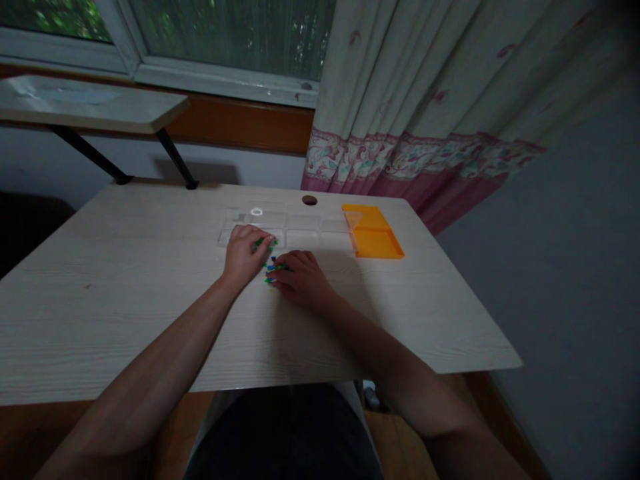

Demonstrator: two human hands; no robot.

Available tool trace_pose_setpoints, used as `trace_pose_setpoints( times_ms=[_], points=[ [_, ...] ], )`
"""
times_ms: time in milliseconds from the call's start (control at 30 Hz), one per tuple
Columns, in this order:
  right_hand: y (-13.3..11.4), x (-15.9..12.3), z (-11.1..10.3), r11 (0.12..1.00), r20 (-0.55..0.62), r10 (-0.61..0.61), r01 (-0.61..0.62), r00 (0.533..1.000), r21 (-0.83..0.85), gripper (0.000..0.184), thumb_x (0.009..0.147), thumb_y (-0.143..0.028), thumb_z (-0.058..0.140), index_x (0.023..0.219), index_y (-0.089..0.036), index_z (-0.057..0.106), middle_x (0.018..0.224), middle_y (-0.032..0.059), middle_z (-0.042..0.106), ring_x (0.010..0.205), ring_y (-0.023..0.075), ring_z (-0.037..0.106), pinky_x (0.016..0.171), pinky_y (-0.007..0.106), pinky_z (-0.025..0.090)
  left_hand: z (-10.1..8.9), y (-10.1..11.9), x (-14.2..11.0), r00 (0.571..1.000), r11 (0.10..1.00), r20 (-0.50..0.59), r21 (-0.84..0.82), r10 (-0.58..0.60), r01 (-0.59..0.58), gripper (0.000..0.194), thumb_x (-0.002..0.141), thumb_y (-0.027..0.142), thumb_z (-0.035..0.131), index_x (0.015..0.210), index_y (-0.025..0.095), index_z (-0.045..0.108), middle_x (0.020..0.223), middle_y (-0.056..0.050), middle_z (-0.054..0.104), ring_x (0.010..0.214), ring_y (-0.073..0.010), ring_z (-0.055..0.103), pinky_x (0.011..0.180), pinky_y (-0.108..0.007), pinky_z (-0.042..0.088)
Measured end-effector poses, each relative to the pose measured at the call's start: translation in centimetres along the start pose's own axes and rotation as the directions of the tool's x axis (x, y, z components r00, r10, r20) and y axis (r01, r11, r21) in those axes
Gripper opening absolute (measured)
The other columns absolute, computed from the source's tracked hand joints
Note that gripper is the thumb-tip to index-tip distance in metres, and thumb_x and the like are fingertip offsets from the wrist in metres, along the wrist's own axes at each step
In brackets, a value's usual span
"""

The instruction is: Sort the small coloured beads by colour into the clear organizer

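Small green and blue pieces (271, 268) lie in a loose cluster on the table between my two hands, too small to name more exactly. My left hand (246, 253) is curled at the near left edge of a clear plastic compartment box (303, 238), with a few green pieces (258, 244) showing between its thumb and fingers. Just to the right and nearer to me, my right hand (305, 281) bends its fingers round part of the cluster. Its fingertips touch green and blue pieces, and the palm hides whatever is under it.
An orange two-part tray (377, 241) lies against the right end of the clear box. Behind the box is a round hole (309, 200) in the pale wooden table (150, 320). A raised shelf (95, 107) on black legs stands at the back left; a curtain (400, 120) hangs behind.
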State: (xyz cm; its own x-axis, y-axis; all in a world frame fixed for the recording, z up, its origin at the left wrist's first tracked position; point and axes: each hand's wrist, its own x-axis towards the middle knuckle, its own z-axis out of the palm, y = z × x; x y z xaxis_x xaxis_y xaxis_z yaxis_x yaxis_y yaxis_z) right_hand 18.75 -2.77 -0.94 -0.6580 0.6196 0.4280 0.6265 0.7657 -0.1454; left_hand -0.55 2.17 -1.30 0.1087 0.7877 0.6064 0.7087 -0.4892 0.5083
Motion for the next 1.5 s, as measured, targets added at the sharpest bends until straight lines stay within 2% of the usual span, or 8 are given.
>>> trace_pose_setpoints(
  times_ms=[100, 333, 700, 767, 933, 1100, 1300, 1500],
  points=[
    [-0.4, 0.2, 0.4, 1.000, 0.023, -0.022, 0.023, 0.999, -0.009, 0.020, 0.095, -0.034, 0.058, 0.109, -0.031, 0.071, 0.120, 0.0033, 0.064, 0.113, 0.0216, 0.049, 0.096, 0.039, 0.033, 0.0, 0.0, 0.0, 1.000, 1.000, -0.013, -0.003, 0.005, -0.005, 0.024, 0.094, 0.038, 0.055, 0.087, 0.024, 0.073, 0.087, -0.003, 0.068, 0.091, -0.0226, 0.056, 0.090, -0.042, 0.044],
    [0.0, 0.2, 0.3, 0.999, 0.029, 0.037, -0.037, 0.999, 0.008, 0.015, 0.094, -0.028, 0.059, 0.101, -0.027, 0.073, 0.116, 0.0039, 0.066, 0.111, 0.0218, 0.050, 0.095, 0.038, 0.033, 0.0, 0.0, 0.0, 1.000, 1.000, -0.016, 0.002, 0.007, -0.007, 0.025, 0.094, 0.038, 0.054, 0.087, 0.024, 0.073, 0.088, -0.003, 0.068, 0.092, -0.0228, 0.056, 0.090, -0.042, 0.044],
    [1.8, 0.0, 0.6, 0.954, -0.109, 0.235, -0.207, 0.966, 0.217, 0.012, 0.089, -0.029, 0.066, 0.092, -0.023, 0.076, 0.099, 0.0062, 0.067, 0.099, 0.0211, 0.056, 0.089, 0.036, 0.041, 0.1, -0.3, 0.0, 0.999, 1.000, -0.027, 0.004, 0.029, -0.028, 0.024, 0.094, 0.038, 0.055, 0.087, 0.023, 0.073, 0.087, -0.003, 0.068, 0.091, -0.0222, 0.057, 0.090, -0.042, 0.044],
    [2.2, -0.2, 0.3, 0.959, -0.109, 0.199, -0.170, 0.974, 0.229, 0.011, 0.088, -0.030, 0.067, 0.091, -0.024, 0.076, 0.100, 0.0059, 0.067, 0.099, 0.0209, 0.056, 0.090, 0.036, 0.041, 0.1, -0.4, 0.0, 0.999, 0.999, -0.033, 0.009, 0.031, -0.031, 0.024, 0.094, 0.038, 0.056, 0.087, 0.023, 0.073, 0.087, -0.002, 0.068, 0.091, -0.0219, 0.057, 0.090, -0.042, 0.044],
    [2.6, -0.8, -0.8, 0.962, -0.037, -0.012, 0.022, 0.999, 0.274, 0.011, 0.082, -0.033, 0.074, 0.091, -0.026, 0.076, 0.106, 0.0044, 0.067, 0.102, 0.0197, 0.057, 0.094, 0.036, 0.042, 0.2, -0.4, -0.1, 0.998, 1.000, -0.049, 0.005, 0.028, -0.028, 0.023, 0.093, 0.037, 0.056, 0.086, 0.023, 0.073, 0.087, -0.003, 0.068, 0.091, -0.0220, 0.057, 0.088, -0.040, 0.044],
    [2.5, -0.9, -0.4, 0.976, 0.006, -0.055, 0.052, 0.998, 0.213, 0.010, 0.084, -0.033, 0.072, 0.091, -0.027, 0.076, 0.109, 0.0046, 0.067, 0.105, 0.0216, 0.056, 0.094, 0.037, 0.042, 0.2, -0.5, -0.1, 0.999, 0.999, -0.038, -0.004, 0.037, -0.037, 0.023, 0.093, 0.037, 0.057, 0.087, 0.022, 0.073, 0.086, -0.003, 0.068, 0.090, -0.0218, 0.056, 0.088, -0.039, 0.043],
    [2.2, -0.7, 0.0, 0.985, -0.004, 0.009, -0.008, 1.000, 0.174, 0.009, 0.085, -0.027, 0.071, 0.092, -0.025, 0.075, 0.106, 0.0055, 0.068, 0.105, 0.0219, 0.056, 0.092, 0.037, 0.041, 0.3, -0.7, -0.1, 0.999, 1.000, -0.044, -0.007, 0.028, -0.029, 0.022, 0.093, 0.037, 0.057, 0.088, 0.022, 0.073, 0.087, -0.004, 0.068, 0.091, -0.0220, 0.056, 0.088, -0.039, 0.043],
    [2.5, -0.3, -0.5, 0.941, -0.078, 0.145, -0.113, 0.986, 0.319, 0.005, 0.083, -0.024, 0.070, 0.085, -0.021, 0.073, 0.093, 0.0055, 0.070, 0.093, 0.0194, 0.060, 0.090, 0.035, 0.044, 0.1, -0.5, 0.0, 1.000, 1.000, -0.022, -0.003, 0.018, -0.018, 0.023, 0.092, 0.038, 0.058, 0.088, 0.022, 0.073, 0.088, -0.004, 0.069, 0.092, -0.0225, 0.057, 0.090, -0.040, 0.043]
  ],
)
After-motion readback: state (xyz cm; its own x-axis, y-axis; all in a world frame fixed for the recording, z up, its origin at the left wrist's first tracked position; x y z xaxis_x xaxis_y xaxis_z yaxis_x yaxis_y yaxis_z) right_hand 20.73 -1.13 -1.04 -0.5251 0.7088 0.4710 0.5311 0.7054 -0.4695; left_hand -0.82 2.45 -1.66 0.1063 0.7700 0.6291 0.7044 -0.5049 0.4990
